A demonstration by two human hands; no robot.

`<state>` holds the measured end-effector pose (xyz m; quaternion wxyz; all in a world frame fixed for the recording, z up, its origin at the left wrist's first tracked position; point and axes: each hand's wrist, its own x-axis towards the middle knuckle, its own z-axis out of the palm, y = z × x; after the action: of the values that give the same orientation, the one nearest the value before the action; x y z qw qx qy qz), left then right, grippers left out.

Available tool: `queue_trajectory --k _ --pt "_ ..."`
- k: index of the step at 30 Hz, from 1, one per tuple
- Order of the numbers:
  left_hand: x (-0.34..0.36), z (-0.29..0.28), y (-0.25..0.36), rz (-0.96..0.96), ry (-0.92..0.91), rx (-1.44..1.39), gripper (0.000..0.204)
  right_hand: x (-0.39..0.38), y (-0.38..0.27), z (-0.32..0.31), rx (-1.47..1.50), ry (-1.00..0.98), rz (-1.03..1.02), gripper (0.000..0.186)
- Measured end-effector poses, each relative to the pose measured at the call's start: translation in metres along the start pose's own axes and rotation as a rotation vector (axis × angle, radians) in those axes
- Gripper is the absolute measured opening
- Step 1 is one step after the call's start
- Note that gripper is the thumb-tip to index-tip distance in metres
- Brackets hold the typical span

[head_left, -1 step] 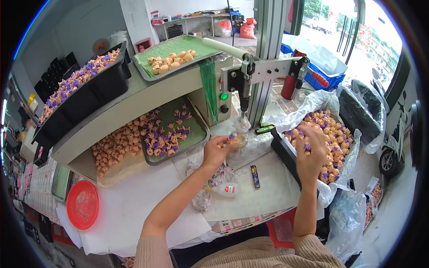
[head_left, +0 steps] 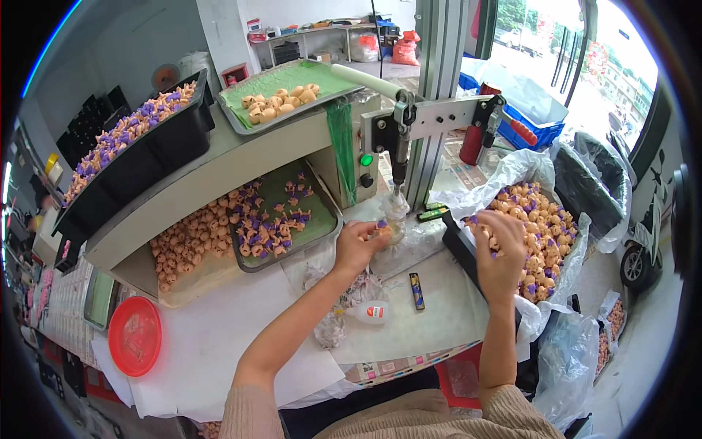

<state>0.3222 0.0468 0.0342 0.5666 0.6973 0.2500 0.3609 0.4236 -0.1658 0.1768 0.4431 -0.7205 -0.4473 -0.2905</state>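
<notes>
My left hand [head_left: 356, 245] pinches a small flesh-coloured doll piece [head_left: 382, 229] beside the clear fixture [head_left: 396, 212] under the lever press [head_left: 401, 139]. Above the near-left side of a plastic-lined black bin [head_left: 468, 256] is my right hand [head_left: 503, 256], its fingers bent and apart. Dolls [head_left: 545, 241] with round heads and purple bodies fill that bin, and some show between the fingers. A white squeeze bottle [head_left: 371, 312] lies on crumpled plastic below my left hand. To its right lies a small dark blue and yellow packet [head_left: 417, 290].
Under the shelf are loose doll heads [head_left: 190, 241] and a green tray [head_left: 322, 219] of purple bodies. Another tray [head_left: 238, 121] on top carries larger heads; a black bin [head_left: 139, 161] of bodies stands left. A red dish [head_left: 135, 336] sits on the white paper.
My right hand has shifted slightly left and down toward the bin's near-left side, and its fingers are more bent. The left hand stays almost in place with the doll piece.
</notes>
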Motion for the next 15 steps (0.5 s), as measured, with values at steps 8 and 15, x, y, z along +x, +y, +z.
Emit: queue_trajectory --k 8,15 --pt "0.029 0.027 -0.003 0.049 -0.033 0.179 0.032 0.018 -0.009 0.020 0.230 -0.125 -0.058 0.020" --pt "0.021 0.030 0.026 0.196 -0.077 0.497 0.028 0.099 -0.018 0.058 0.212 0.204 -0.397 0.023"
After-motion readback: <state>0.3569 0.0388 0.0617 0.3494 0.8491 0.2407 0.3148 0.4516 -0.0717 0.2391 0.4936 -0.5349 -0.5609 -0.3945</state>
